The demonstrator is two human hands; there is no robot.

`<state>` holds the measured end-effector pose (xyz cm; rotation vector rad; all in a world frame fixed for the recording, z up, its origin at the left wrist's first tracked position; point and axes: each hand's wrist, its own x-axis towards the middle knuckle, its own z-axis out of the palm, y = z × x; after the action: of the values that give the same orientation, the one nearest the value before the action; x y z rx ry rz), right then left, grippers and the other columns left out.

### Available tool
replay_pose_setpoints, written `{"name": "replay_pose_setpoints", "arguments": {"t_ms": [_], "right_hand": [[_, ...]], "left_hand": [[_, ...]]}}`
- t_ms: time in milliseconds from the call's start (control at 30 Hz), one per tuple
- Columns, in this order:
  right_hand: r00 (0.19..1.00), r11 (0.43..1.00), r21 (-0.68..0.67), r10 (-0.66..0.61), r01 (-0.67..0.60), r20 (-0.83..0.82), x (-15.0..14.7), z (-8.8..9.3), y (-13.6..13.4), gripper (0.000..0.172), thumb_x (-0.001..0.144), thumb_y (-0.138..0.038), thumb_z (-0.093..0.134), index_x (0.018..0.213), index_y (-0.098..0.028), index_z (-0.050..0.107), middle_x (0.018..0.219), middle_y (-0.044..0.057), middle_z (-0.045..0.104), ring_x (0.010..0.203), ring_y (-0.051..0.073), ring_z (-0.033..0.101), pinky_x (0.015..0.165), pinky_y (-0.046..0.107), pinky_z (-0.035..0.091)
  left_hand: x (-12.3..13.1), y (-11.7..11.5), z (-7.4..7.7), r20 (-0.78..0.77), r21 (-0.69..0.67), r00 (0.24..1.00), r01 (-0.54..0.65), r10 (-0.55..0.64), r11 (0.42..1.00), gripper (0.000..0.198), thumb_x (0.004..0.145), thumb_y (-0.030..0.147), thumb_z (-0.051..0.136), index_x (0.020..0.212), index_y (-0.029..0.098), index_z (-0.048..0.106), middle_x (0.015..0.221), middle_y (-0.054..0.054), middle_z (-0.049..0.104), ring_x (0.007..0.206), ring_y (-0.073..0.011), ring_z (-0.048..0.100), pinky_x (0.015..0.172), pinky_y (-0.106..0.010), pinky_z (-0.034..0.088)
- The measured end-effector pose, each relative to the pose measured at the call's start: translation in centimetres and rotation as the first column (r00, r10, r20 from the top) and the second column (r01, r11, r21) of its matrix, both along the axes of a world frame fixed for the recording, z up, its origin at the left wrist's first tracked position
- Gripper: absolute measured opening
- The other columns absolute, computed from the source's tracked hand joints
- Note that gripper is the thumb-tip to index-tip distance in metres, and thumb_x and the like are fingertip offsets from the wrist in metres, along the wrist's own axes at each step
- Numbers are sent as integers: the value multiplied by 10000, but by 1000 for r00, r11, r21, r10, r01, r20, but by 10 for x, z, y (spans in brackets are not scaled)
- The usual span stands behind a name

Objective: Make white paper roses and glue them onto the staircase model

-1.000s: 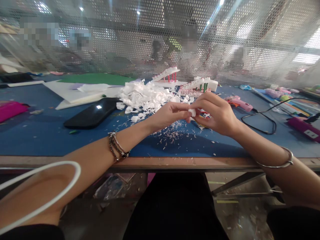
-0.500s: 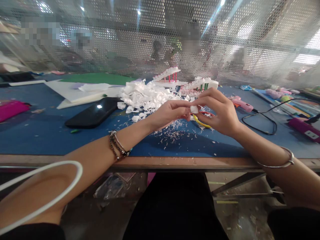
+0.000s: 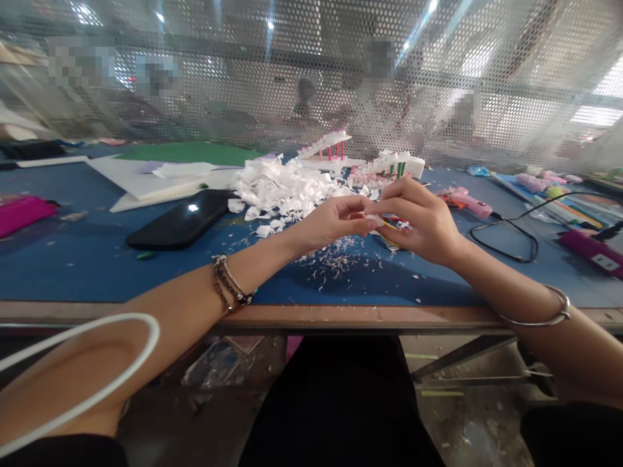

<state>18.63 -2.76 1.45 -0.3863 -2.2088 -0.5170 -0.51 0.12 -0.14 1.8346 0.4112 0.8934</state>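
Between my two hands is a small white piece, pinched by the fingertips of both. My left hand reaches in from the left, thumb and fingers pressed together on it. From the right, my right hand closes its thumb and fingers on the same piece. Just behind my left hand lies a heap of white paper scraps. A yellow and red ring-shaped thing is partly hidden behind my right hand. Fine white shavings are scattered on the blue table below my fingers.
A black phone lies left of the heap. White stair-like models stand at the back. A pink glue gun, a black cable and a purple power strip are on the right. A white tube loops over my left forearm.
My right hand has shifted slightly left and its fingers have come closer to my left hand. The white piece has moved slightly down and left, and shows less between the fingertips.
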Motion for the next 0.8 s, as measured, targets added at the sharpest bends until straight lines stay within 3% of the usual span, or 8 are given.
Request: {"name": "replay_pose_setpoints", "arguments": {"t_ms": [233,400,500,667,800], "right_hand": [[1000,1000,-12,3,-3,31,-1,0,-1,115,876,-236,536,970,-218,600,879,21,502,772,108,506,679,256,460],[999,1000,4,23,-23,28,0,-1,1,108,876,-215,534,957,-210,606,877,22,503,768,102,503,679,249,467],[998,999,48,-21,19,59,1,-2,2,125,870,-195,521,969,-202,598,887,29,512,785,114,498,686,258,460],[953,966,200,-208,165,222,2,-2,-1,107,873,-211,496,900,-164,588,890,59,565,773,146,481,640,277,427],[941,950,250,-247,188,231,2,-1,-4,124,893,-222,468,899,-174,582,881,54,574,761,145,478,626,270,412]], "left_hand": [[0,-1,1,-54,1,998,-25,25,1000,327,678,424,739,771,163,566,716,29,489,660,-71,468,613,-199,394],[1,-4,1,-102,55,994,-39,45,998,340,723,473,682,846,159,632,777,-12,569,694,-93,504,643,-229,422],[1,-5,0,-130,155,987,-72,92,985,330,768,471,632,832,148,656,821,-36,606,731,-115,527,665,-247,427],[3,-2,-3,-206,390,961,-90,182,916,349,807,484,576,767,152,675,718,-25,601,703,-124,507,612,-239,381],[4,-3,-3,-202,440,955,-108,216,891,402,809,517,551,687,148,650,679,-22,597,685,-123,507,620,-235,376]]}}
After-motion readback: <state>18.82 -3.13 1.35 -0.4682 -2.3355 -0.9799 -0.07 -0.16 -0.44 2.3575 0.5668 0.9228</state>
